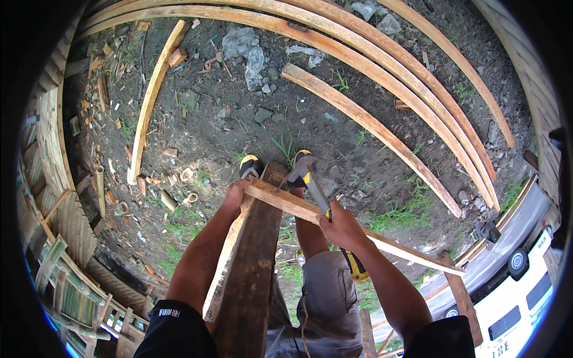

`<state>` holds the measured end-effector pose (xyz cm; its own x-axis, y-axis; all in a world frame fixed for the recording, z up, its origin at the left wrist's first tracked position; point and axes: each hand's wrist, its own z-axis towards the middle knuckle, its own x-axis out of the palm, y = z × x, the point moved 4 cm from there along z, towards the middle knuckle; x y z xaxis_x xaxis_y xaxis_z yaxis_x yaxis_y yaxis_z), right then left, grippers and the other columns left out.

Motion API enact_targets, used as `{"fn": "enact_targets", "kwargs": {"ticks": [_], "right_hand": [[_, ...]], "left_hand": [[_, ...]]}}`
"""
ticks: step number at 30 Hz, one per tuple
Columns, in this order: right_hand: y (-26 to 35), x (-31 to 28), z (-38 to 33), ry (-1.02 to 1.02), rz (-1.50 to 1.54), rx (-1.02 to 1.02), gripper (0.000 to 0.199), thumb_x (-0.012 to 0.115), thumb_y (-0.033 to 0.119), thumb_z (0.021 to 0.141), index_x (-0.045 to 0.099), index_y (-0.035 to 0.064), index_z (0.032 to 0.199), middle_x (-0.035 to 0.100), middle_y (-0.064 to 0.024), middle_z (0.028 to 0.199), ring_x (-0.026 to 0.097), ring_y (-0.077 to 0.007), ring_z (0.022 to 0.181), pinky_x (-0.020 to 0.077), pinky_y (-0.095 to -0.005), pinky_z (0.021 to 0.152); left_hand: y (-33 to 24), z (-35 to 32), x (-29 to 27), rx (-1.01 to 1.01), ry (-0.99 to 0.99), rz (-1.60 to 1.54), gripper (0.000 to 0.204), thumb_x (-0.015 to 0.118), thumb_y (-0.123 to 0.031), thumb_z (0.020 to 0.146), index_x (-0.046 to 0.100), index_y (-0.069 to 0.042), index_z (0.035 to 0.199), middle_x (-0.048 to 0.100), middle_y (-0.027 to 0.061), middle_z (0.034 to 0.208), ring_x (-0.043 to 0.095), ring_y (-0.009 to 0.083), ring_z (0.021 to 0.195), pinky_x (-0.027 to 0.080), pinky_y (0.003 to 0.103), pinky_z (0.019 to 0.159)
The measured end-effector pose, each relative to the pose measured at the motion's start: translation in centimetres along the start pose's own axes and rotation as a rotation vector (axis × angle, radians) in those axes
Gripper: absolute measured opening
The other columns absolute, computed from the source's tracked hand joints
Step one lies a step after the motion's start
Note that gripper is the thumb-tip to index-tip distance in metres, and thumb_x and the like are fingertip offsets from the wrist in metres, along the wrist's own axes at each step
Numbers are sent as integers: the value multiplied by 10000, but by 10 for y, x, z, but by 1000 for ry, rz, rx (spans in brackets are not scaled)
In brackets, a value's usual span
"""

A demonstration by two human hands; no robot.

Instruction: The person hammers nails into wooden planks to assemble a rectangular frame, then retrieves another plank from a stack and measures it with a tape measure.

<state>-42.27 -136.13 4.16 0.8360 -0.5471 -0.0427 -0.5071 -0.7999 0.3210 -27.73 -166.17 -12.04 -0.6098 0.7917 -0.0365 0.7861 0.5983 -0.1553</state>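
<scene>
A light wooden strip (394,248) lies crosswise over a thick dark wooden beam (248,292) that runs away from my body. My left hand (236,194) is closed round the strip's left end, beside the beam. In my right hand (343,227) is a claw hammer (317,190) with a yellow and black grip. Its metal head hangs above the beam's far end, just beyond the strip. Something thin, possibly a nail, shows near the hammer head, too small to be sure. My right hand overlaps the strip in this view.
Several long planks (382,65) lie on the ground ahead and to the right, with a shorter plank (154,98) at the left. Wood offcuts, stones and a crumpled plastic sheet (245,56) are scattered about. My shoes (250,166) flank the beam's far end. A white vehicle (519,298) stands at the lower right.
</scene>
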Motion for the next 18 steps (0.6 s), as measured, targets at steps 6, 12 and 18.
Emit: {"fn": "enact_targets", "kwargs": {"ticks": [6, 12, 18], "right_hand": [[17, -58, -47, -227, 84, -103, 339, 639, 244, 919, 503, -14, 1091, 571, -129, 693, 583, -196, 506, 427, -347, 469], [159, -213, -118, -1081, 718, -670, 165, 623, 190, 960, 501, 84, 924, 438, 30, 617, 389, -38, 429, 313, -204, 369], [95, -11, -25, -102, 148, 16, 411, 625, 238, 843, 545, -63, 1111, 636, -282, 861, 640, -395, 809, 482, -489, 697]], "left_hand": [[-11, -13, 10, 49, 30, 24, 313, 673, -244, 864, 684, -1, 1060, 671, 85, 1023, 621, 200, 921, 464, 341, 851], [-5, -9, 7, 78, 48, -8, 306, 668, -261, 872, 682, -3, 1036, 672, 78, 967, 612, 191, 879, 461, 343, 830], [-5, -4, 5, -72, 60, -17, 296, 685, -250, 852, 685, -14, 1031, 668, 75, 989, 610, 191, 908, 455, 339, 842]]}}
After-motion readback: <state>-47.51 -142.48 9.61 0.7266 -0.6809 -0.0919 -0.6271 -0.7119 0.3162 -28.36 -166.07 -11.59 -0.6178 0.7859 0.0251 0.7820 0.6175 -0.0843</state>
